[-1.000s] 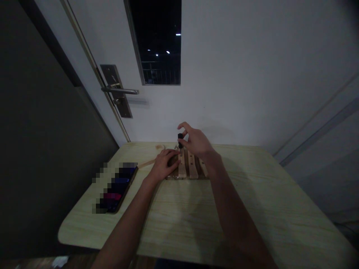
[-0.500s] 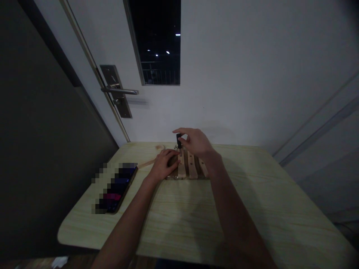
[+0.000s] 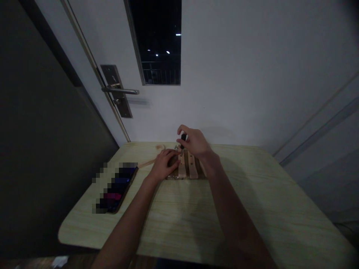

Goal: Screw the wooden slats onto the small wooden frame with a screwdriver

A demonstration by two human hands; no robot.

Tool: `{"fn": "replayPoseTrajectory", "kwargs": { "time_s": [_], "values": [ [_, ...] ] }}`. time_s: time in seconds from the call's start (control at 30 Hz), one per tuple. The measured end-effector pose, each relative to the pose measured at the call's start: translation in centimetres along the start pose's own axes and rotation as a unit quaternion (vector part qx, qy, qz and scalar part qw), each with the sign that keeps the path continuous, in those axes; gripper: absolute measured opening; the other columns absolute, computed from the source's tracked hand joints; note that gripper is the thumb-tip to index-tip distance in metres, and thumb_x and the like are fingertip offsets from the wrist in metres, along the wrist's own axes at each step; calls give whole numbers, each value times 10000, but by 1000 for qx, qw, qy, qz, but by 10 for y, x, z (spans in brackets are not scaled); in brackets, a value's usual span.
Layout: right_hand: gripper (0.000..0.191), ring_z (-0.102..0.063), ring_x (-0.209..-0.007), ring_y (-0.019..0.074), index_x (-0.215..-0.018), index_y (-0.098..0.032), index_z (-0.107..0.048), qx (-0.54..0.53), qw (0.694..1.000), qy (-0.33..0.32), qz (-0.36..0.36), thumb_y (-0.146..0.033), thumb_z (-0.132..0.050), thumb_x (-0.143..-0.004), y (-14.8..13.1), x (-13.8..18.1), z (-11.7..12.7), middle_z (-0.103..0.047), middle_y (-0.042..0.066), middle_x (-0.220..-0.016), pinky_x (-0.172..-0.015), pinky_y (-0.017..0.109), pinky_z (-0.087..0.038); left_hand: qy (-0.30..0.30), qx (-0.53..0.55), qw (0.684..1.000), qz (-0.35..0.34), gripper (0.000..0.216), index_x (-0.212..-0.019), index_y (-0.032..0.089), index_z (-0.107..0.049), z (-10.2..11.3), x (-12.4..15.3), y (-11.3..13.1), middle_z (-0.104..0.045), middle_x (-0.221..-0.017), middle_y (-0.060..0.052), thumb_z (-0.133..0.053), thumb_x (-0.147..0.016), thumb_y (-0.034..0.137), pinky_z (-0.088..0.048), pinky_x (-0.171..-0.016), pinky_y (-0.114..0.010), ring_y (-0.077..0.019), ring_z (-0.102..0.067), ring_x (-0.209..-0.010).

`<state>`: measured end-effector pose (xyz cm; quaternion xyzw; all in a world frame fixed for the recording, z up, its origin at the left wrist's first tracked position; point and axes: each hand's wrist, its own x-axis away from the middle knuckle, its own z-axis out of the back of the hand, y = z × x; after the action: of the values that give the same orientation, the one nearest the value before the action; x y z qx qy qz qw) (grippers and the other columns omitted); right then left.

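Observation:
A small slatted wooden piece (image 3: pixel 188 169) lies near the far edge of a pale wooden table (image 3: pixel 196 213). My left hand (image 3: pixel 163 163) rests flat on its left end, fingers stretched toward a slat. My right hand (image 3: pixel 194 142) is closed around a short black-handled screwdriver (image 3: pixel 183 139), held upright with its tip on the far end of a slat. The screwdriver's tip is too small to make out clearly.
A phone (image 3: pixel 116 189) with a lit screen lies on the table's left side. A thin wooden strip (image 3: pixel 146 163) and a small wood scrap (image 3: pixel 159 147) lie left of the slats. Behind the table stands a white door with a metal handle (image 3: pixel 120 90).
My right hand's fingers have shifted round the screwdriver handle, turning it in place. My left hand and the wooden piece have stayed put.

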<state>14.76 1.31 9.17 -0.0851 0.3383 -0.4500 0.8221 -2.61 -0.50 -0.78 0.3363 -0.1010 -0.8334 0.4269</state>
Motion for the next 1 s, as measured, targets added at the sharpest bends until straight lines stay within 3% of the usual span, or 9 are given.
{"fn": "replayPoseTrajectory", "kwargs": {
  "time_s": [0.1,0.3,0.43,0.57,0.67,0.83,1.0],
  "values": [
    [97,-596,-672,136,-875,-183,-663,-11,1000,-26,0,-201,-586,-817,-2,1,2,-687,33,-793,-662,265,-424,-2,2,1000,2,326,-1155,213,-575,0,1,1,-583,-1151,-69,-516,-882,380,-396,-975,-406,-233,-515,-1088],
    [328,-616,-771,151,-1072,-162,-670,-9,1000,-16,-4,-103,-524,-784,-2,8,8,-700,84,-1026,-757,297,-467,-8,-1,1000,4,318,-1148,234,-579,1,0,1,-583,-1151,-65,-525,-875,388,-400,-971,-414,-236,-519,-1086],
    [309,-607,-726,144,-1097,-189,-651,-5,1000,-11,-5,-150,-540,-812,2,8,10,-708,59,-934,-715,285,-455,-10,-4,1000,12,327,-1163,242,-576,2,0,2,-583,-1146,-63,-537,-868,379,-408,-956,-417,-239,-523,-1074],
    [138,-585,-663,134,-928,-214,-677,17,1000,-9,-19,-266,-602,-824,5,4,7,-680,23,-761,-649,264,-426,-7,7,1000,7,327,-1174,246,-566,3,1,3,-578,-1162,-60,-527,-877,380,-396,-978,-421,-238,-516,-1094],
    [133,-588,-677,138,-817,-184,-688,28,999,3,-28,-301,-625,-822,6,0,3,-683,47,-781,-671,270,-430,-5,11,1000,4,325,-1173,244,-566,3,1,5,-578,-1161,-62,-527,-877,373,-390,-988,-422,-238,-518,-1094],
    [162,-624,-851,185,-900,-158,-700,20,999,25,-15,-265,-590,-849,5,1,4,-696,108,-943,-809,325,-455,-3,9,1000,-1,321,-1164,232,-573,2,0,2,-583,-1163,-63,-527,-876,367,-391,-987,-411,-237,-519,-1095],
    [286,-626,-826,165,-1095,-155,-656,-12,1000,-11,-15,-196,-536,-839,0,7,7,-684,104,-1065,-792,317,-481,-5,10,1000,5,324,-1157,241,-578,1,0,1,-585,-1165,-62,-520,-875,390,-403,-977,-415,-239,-525,-1092]
  ]
}}
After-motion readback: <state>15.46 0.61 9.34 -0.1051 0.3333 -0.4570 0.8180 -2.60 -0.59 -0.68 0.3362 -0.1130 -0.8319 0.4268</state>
